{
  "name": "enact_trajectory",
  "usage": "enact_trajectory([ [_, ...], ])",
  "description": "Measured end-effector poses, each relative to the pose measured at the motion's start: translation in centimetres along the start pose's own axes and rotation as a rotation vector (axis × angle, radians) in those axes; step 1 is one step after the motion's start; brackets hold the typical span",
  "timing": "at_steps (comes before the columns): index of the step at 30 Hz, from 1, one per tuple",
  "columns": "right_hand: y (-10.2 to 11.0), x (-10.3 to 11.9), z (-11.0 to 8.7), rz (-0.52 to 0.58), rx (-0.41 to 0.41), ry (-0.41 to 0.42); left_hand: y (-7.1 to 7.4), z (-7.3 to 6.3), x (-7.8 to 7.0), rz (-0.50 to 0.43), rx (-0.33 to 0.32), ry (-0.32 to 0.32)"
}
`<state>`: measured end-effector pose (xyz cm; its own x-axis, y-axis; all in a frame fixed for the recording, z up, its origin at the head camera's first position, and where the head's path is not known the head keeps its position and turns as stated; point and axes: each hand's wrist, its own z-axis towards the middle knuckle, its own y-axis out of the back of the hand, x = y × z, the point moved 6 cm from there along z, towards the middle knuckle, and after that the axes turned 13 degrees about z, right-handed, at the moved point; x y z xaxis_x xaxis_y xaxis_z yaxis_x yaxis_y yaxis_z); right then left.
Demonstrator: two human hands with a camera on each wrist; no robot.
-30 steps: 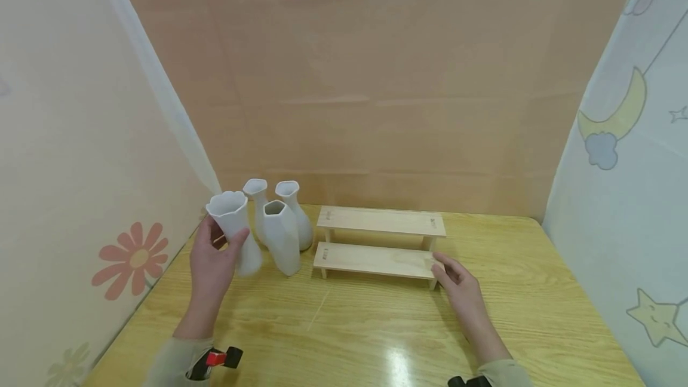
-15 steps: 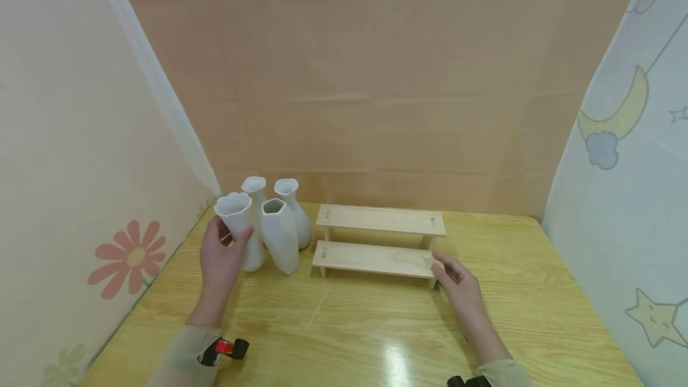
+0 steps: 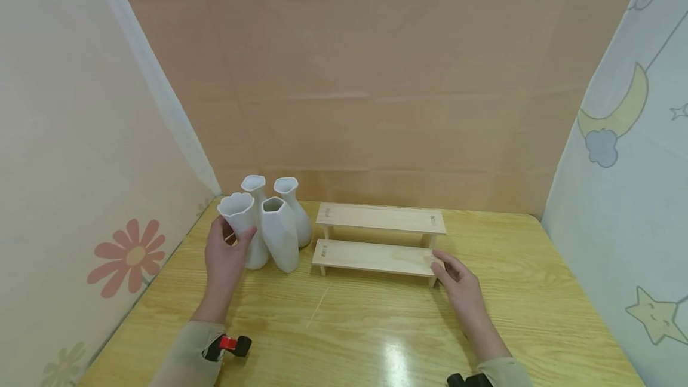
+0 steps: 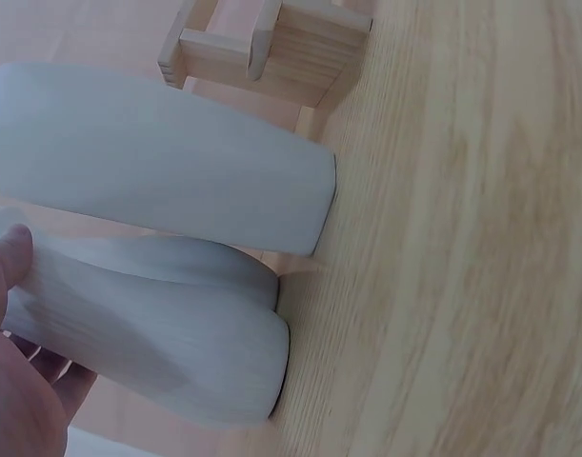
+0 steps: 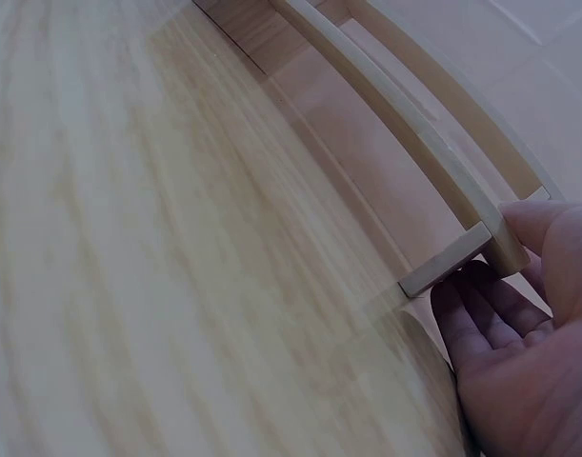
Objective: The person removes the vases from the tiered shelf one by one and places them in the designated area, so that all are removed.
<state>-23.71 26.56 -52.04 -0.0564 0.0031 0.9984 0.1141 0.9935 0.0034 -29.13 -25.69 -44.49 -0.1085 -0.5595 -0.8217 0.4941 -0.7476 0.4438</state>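
Observation:
My left hand (image 3: 223,261) grips a white vase (image 3: 258,252) with a scalloped rim, thumb on its near side and fingers partly hidden behind. In the left wrist view this vase (image 4: 176,333) stands with its base at the tabletop. A faceted white vase (image 3: 280,235) stands just right of it, with two narrow-necked vases, one on the left (image 3: 254,187) and one on the right (image 3: 300,220), behind. My right hand (image 3: 462,291) holds the right end of the lower step of a two-tier wooden stand (image 3: 376,257); in the right wrist view the thumb and fingers pinch the board's end (image 5: 505,252).
The upper step (image 3: 381,218) of the stand rises behind the lower one. A wood-grain table (image 3: 344,327) spreads beneath everything. A tan backdrop (image 3: 387,76) closes the rear, with patterned cloth walls on the left (image 3: 70,136) and right (image 3: 618,226).
My left hand has carried the scalloped vase rightward and slightly down, close to the other vases. My right hand has kept its place on the stand.

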Motion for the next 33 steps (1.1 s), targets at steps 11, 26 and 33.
enact_trajectory([
  [11,-0.1,0.2,0.0,-0.003,0.006,0.005,-0.3,0.3,0.4,0.022,0.041,0.022],
  [26,0.1,-0.1,0.2,0.015,0.018,-0.007,-0.9,0.1,0.1,-0.04,0.103,0.015],
  [33,0.5,-0.1,0.0,-0.003,0.003,-0.025,-0.2,0.0,-1.0,0.005,0.04,-0.068],
])
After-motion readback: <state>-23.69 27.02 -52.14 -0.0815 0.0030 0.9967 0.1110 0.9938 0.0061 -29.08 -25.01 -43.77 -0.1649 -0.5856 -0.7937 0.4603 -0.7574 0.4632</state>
